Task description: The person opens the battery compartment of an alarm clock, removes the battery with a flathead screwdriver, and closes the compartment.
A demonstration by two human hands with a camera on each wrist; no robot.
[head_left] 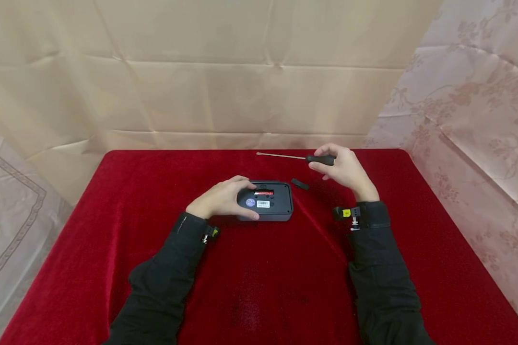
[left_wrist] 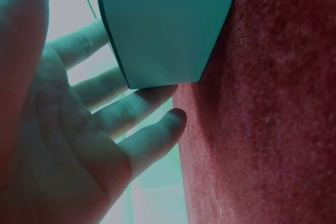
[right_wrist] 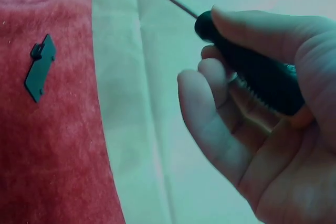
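A dark grey box-shaped device (head_left: 267,201) lies back-up on the red cloth, with a red battery showing in its open compartment and stickers below it. My left hand (head_left: 222,197) rests over its left side, fingers spread along the casing (left_wrist: 163,30). My right hand (head_left: 345,168) is raised to the right and grips a screwdriver (head_left: 319,159) by its black handle (right_wrist: 252,72), the thin shaft pointing left. A small black battery cover (head_left: 300,184) lies on the cloth between the device and the right hand, seen also in the right wrist view as the cover (right_wrist: 40,67).
The table carries a red velvet cloth (head_left: 259,278) with a crease running from the device toward the right arm. Beige creased fabric hangs behind and a floral cloth (head_left: 470,124) on the right. Both arms wear black sleeves.
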